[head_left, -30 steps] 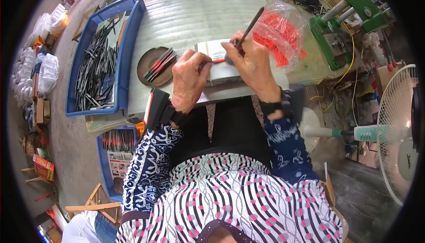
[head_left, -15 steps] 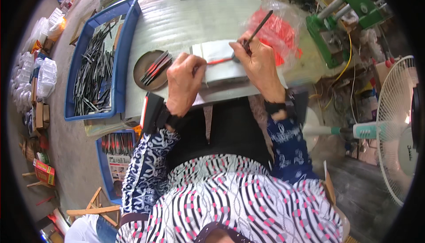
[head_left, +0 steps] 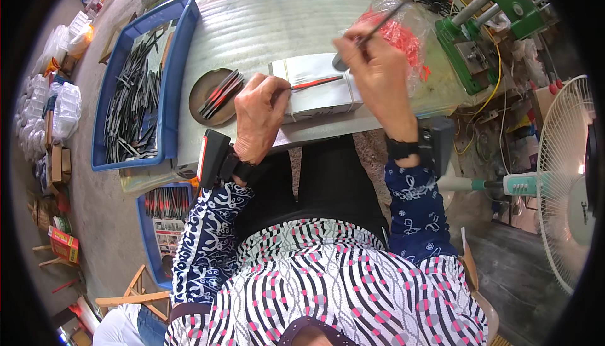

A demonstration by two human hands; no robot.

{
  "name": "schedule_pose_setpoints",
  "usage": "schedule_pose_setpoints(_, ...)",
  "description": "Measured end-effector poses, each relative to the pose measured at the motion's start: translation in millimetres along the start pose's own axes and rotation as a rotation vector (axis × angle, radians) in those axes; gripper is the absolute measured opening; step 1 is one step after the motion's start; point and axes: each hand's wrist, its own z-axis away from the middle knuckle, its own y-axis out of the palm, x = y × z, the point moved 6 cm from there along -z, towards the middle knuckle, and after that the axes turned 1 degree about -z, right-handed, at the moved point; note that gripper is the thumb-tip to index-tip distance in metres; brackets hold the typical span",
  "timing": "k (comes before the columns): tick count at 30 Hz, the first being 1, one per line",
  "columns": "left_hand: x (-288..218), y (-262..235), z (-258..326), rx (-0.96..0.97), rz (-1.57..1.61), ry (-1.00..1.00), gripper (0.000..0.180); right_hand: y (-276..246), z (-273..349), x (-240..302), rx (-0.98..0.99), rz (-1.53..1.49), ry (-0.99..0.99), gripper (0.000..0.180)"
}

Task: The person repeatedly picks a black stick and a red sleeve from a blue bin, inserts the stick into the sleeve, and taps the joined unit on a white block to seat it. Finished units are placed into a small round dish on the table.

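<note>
While gripping with both hands: apparently mid-job on a slim red-and-black strip (head_left: 318,83), and right now, by the look of it, at a lifted-tool moment.
Strip: lying across the top of a white-topped rectangular block (head_left: 309,67) with a thin yellowish band round it; pinned at the left end, free at the right.
Left hand (head_left: 258,116): closed to a narrow pinch, thumb and forefinger on the strip's left end, right by the block's edge.
Right hand (head_left: 378,62): closed round a dark, slender, rod-like tool (head_left: 395,14), raised and slightly blurred; rounded grey end (head_left: 340,63) near the strip's free tip, with a gap in view. Kind of tool? Cannot tell.
Next move: probably calls for a firm pinch on the left and a controlled lowering of the grey end to the strip, well clear of the fingertips.
Brown round dish (head_left: 198,86): just left of the left hand, with a small bunch of red-and-black strips (head_left: 222,94) inside.
Red pile: bright red plastic-looking pieces (head_left: 403,42) in clear wrapping, beyond the right hand.
Blue plastic tray (head_left: 171,106): farther left, heaped with thin black strips (head_left: 132,103).
Far right: green metal machine (head_left: 466,62), then a white caged fan (head_left: 567,176).
</note>
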Motion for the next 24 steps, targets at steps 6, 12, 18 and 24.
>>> schedule_pose_setpoints(6,-0.4,0.7,-0.5,-0.018,-0.015,0.011,0.006,4.6,1.0,12.4,-0.012,-0.049,-0.023,0.024)
schedule_pose_setpoints(12,0.0,0.2,-1.5,0.0,-0.094,0.041,0.007,29.8,10.7,-21.4,0.122,0.183,0.077,0.025)
schedule_pose_setpoints(18,2.1,0.2,2.8,-0.035,-0.023,0.009,0.009,-4.9,-0.5,20.6,-0.05,-0.21,0.014,0.022)
schedule_pose_setpoints(24,-3.3,-0.9,0.9,-0.049,-0.08,0.057,0.007,58.1,6.9,26.0,0.222,0.127,0.018,0.029)
